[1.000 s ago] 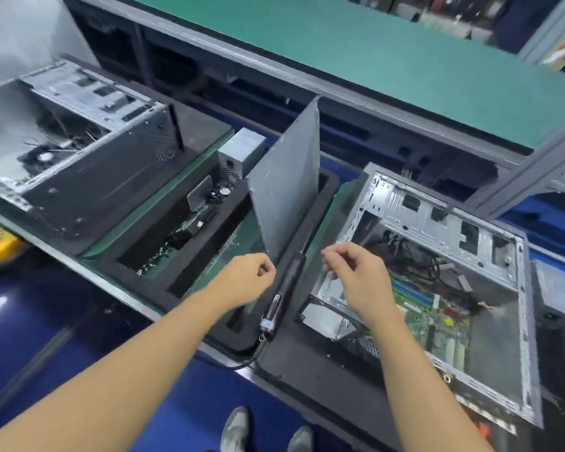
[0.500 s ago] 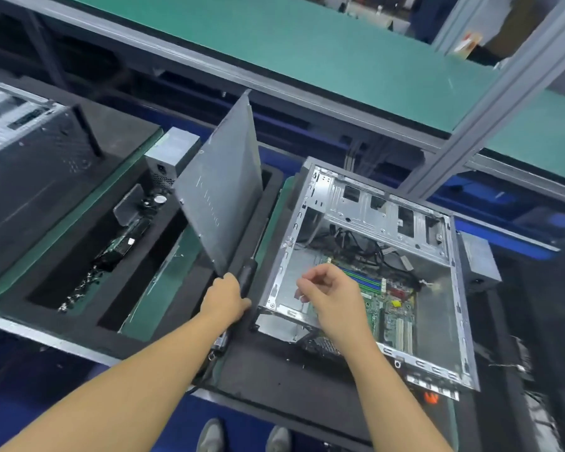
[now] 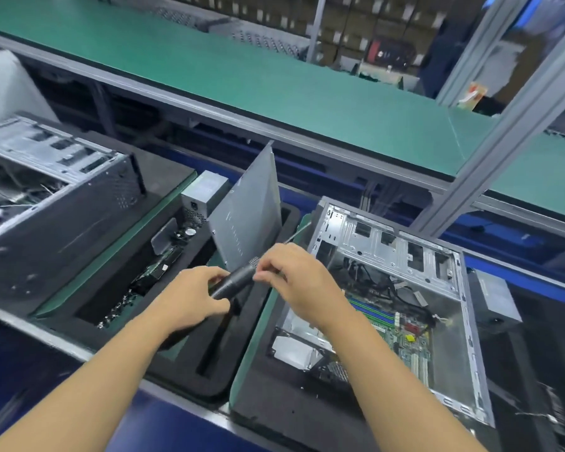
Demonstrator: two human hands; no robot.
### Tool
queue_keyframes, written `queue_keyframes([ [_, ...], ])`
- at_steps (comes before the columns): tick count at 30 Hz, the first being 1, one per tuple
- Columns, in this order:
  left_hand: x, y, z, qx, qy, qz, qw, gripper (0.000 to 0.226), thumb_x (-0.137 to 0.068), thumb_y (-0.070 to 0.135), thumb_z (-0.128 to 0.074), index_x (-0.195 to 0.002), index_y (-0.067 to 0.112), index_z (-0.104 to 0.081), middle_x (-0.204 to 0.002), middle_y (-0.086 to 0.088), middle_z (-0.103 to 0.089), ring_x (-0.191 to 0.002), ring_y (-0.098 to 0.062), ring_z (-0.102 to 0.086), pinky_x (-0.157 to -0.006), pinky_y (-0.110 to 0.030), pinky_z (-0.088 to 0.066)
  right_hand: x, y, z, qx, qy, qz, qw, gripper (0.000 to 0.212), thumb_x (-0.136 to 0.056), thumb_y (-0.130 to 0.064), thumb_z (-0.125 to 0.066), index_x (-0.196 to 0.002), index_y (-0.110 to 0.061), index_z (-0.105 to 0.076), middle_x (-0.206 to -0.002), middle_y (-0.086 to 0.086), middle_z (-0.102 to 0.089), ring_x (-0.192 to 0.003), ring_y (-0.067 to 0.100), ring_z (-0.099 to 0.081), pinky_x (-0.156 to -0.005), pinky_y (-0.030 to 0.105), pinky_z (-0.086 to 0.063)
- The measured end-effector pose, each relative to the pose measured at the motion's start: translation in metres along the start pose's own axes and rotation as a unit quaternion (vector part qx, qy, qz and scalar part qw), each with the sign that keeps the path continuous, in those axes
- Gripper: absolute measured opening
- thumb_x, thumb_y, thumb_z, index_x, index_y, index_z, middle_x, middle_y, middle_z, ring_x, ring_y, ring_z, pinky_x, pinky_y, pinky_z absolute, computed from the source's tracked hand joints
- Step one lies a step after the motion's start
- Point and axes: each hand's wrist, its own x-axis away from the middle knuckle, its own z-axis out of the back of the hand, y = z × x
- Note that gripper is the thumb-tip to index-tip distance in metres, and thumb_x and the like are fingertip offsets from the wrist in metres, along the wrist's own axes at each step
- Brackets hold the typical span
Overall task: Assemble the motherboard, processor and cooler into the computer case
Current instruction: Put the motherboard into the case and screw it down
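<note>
Beside the open case [image 3: 388, 252], left hand [image 3: 190, 298] grips a screwdriver [image 3: 234, 282], right hand [image 3: 294, 275] pinches its tip; screwing down the motherboard [image 3: 402, 340] likely follows.

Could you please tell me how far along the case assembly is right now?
Done: the motherboard already lies inside the open case. In hand: the left hand grips the black screwdriver while the right hand pinches its tip. Left: probably screwing the board down; I see no cooler on it, and the side panel stands upright in the foam tray.
</note>
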Motion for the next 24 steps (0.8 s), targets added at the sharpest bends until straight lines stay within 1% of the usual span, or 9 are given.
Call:
queue_keyframes([
  [2, 0.005, 0.014, 0.013, -0.023, 0.01, -0.045, 0.999, 0.049, -0.064, 0.039, -0.068, -0.113, 0.037, -0.066, -0.103, 0.018, -0.065, -0.09, -0.005, -0.06, -0.079, -0.025, -0.05, -0.015, -0.014, -0.001, 0.084, -0.058, 0.052, 0.993, 0.018, -0.095, -0.025, -0.067, -0.097, -0.009, -0.075, -0.115, 0.003, -0.068, -0.108, 0.026, -0.057, -0.096, 0.039, -0.043],
  [5, 0.009, 0.039, 0.021, -0.021, 0.006, -0.087, 0.996, 0.026, -0.061, 0.039, -0.067, -0.085, 0.037, -0.057, -0.081, 0.015, -0.062, -0.072, -0.004, -0.057, -0.056, -0.016, -0.042, -0.028, -0.023, 0.006, 0.171, -0.155, 0.043, 0.972, 0.023, -0.097, -0.034, -0.063, -0.107, -0.016, -0.073, -0.132, 0.001, -0.057, -0.115, 0.025, -0.054, -0.101, 0.039, -0.039],
  [8, 0.01, 0.06, 0.021, -0.023, -0.006, -0.105, 0.994, 0.043, -0.064, 0.031, -0.073, -0.092, 0.035, -0.041, -0.085, 0.016, -0.061, -0.068, -0.004, -0.057, -0.06, -0.025, -0.049, -0.03, -0.014, 0.03, 0.134, -0.263, -0.016, 0.955, 0.015, -0.1, -0.034, -0.057, -0.106, -0.02, -0.06, -0.119, 0.001, -0.053, -0.1, 0.022, -0.056, -0.088, 0.041, -0.045],
  [10, 0.009, 0.072, 0.02, -0.054, -0.012, -0.121, 0.991, 0.046, -0.064, 0.032, -0.071, -0.093, 0.034, -0.036, -0.085, 0.013, -0.062, -0.069, -0.013, -0.058, -0.066, -0.037, -0.054, -0.026, -0.002, 0.047, 0.111, -0.276, -0.062, 0.953, 0.014, -0.103, -0.034, -0.051, -0.099, -0.021, -0.053, -0.103, 0.002, -0.057, -0.091, 0.024, -0.056, -0.082, 0.042, -0.046],
  [13, 0.004, 0.092, 0.018, -0.113, -0.008, -0.153, 0.982, 0.043, -0.063, 0.035, -0.067, -0.09, 0.034, -0.034, -0.079, 0.011, -0.062, -0.067, -0.017, -0.056, -0.061, -0.036, -0.05, -0.016, 0.016, 0.055, 0.095, -0.24, -0.122, 0.958, 0.017, -0.106, -0.037, -0.039, -0.092, -0.028, -0.042, -0.089, 0.001, -0.059, -0.082, 0.024, -0.057, -0.073, 0.041, -0.043],
  [16, -0.002, 0.112, 0.009, -0.156, 0.007, -0.198, 0.968, 0.041, -0.064, 0.036, -0.066, -0.087, 0.035, -0.032, -0.071, 0.014, -0.055, -0.057, -0.004, -0.051, -0.05, -0.027, -0.034, -0.001, 0.03, 0.049, 0.091, -0.176, -0.162, 0.967, 0.021, -0.108, -0.039, -0.029, -0.089, -0.03, -0.034, -0.081, 0.0, -0.059, -0.073, 0.021, -0.056, -0.065, 0.039, -0.04],
  [19, -0.006, 0.131, 0.0, -0.199, 0.025, -0.229, 0.952, 0.043, -0.066, 0.034, -0.067, -0.086, 0.037, -0.03, -0.068, 0.016, -0.046, -0.057, -0.006, -0.048, -0.05, -0.023, -0.027, 0.018, 0.043, 0.041, 0.159, -0.077, -0.15, 0.973, 0.017, -0.107, -0.036, -0.029, -0.093, -0.027, -0.031, -0.072, -0.007, -0.049, -0.068, 0.028, -0.054, -0.061, 0.04, -0.037],
  [22, -0.006, 0.137, -0.017, -0.226, 0.203, -0.314, 0.9, 0.036, -0.065, 0.028, -0.074, -0.096, 0.026, -0.055, -0.088, 0.009, -0.054, -0.081, -0.02, -0.055, -0.067, -0.029, -0.037, 0.034, 0.055, 0.037, 0.159, 0.024, -0.173, 0.972, 0.017, -0.109, -0.033, -0.027, -0.095, -0.023, -0.029, -0.067, -0.007, -0.047, -0.06, 0.03, -0.049, -0.058, 0.04, -0.034],
  [24, 0.007, 0.136, -0.043, -0.154, 0.321, -0.377, 0.855, 0.013, -0.075, 0.017, -0.068, -0.082, 0.015, -0.057, -0.085, -0.002, -0.054, -0.076, -0.024, -0.048, -0.065, -0.035, -0.037, 0.042, 0.063, 0.041, 0.094, 0.08, -0.219, 0.968, 0.024, -0.109, -0.038, -0.021, -0.095, -0.022, -0.032, -0.066, -0.004, -0.048, -0.06, 0.029, -0.048, -0.06, 0.042, -0.034],
])
